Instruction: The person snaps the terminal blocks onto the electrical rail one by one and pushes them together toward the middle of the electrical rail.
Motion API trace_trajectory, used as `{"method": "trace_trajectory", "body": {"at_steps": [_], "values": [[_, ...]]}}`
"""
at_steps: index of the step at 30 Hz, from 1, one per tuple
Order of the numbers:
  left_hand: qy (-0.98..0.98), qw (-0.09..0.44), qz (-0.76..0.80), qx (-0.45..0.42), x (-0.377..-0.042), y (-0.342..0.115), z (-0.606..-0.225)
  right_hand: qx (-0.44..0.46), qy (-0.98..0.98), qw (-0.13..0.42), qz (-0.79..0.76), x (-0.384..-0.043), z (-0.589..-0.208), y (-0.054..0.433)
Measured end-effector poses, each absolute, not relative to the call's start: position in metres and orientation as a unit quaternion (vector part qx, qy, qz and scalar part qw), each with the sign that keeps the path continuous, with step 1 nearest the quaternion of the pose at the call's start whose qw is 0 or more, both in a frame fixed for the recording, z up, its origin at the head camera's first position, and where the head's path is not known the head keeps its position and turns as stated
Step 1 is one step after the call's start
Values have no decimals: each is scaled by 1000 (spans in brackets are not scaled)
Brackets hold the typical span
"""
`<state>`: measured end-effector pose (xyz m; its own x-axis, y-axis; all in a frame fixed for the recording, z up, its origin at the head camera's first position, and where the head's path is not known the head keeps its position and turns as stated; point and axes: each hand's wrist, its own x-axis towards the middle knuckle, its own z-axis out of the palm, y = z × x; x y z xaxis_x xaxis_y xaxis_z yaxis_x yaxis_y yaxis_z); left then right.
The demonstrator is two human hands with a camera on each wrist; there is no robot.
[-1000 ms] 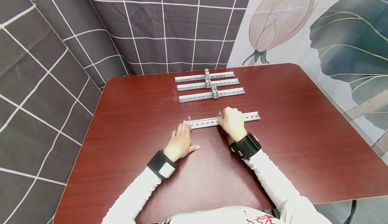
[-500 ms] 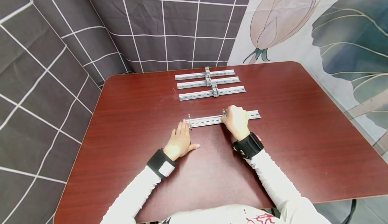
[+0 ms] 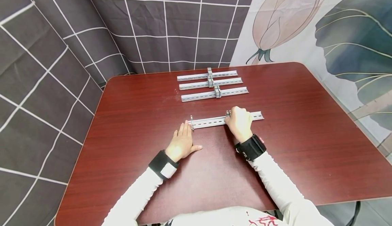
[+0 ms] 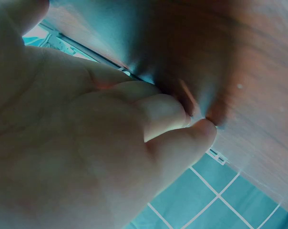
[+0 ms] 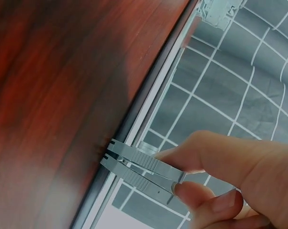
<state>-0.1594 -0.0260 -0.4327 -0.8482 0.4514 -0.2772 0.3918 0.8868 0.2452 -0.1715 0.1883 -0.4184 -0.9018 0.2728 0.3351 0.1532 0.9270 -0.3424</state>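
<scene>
A slotted metal DIN rail [image 3: 211,122] lies crosswise on the table in front of me. My left hand [image 3: 180,144] is flat, its straight fingers reaching the rail's left end beside a thin upright grey piece [image 3: 192,122]. In the left wrist view, the left hand [image 4: 101,129] fills most of the picture. Right of the rail's middle, my right hand [image 3: 240,122] pinches two slim grey terminal blocks [image 5: 146,162] set on the rail [image 5: 129,129]. Thumb and curled fingers of the right hand [image 5: 225,176] meet the blocks' outer ends, and the two blocks splay slightly apart.
Farther back lie three similar rails [image 3: 196,98], roughly parallel, each carrying grey blocks [image 3: 217,91] near its middle. The reddish-brown table [image 3: 137,117] ends at a grey checked curtain [image 3: 180,25] behind and a flower-print cloth [image 3: 284,22] at right.
My right hand has moved a little to the right along the rail with the terminal blocks, mostly in the first half second. The left hand has stayed put.
</scene>
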Motion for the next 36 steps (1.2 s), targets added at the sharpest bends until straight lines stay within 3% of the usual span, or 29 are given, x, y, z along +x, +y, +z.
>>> {"method": "trace_trajectory", "body": {"at_steps": [25, 36], "values": [[957, 168, 97, 216, -158, -27, -432, -119, -960, 221, 124, -169, -419, 180], [957, 162, 90, 222, -158, -27, -433, -44, -964, 217, 145, -173, -421, 157]]}}
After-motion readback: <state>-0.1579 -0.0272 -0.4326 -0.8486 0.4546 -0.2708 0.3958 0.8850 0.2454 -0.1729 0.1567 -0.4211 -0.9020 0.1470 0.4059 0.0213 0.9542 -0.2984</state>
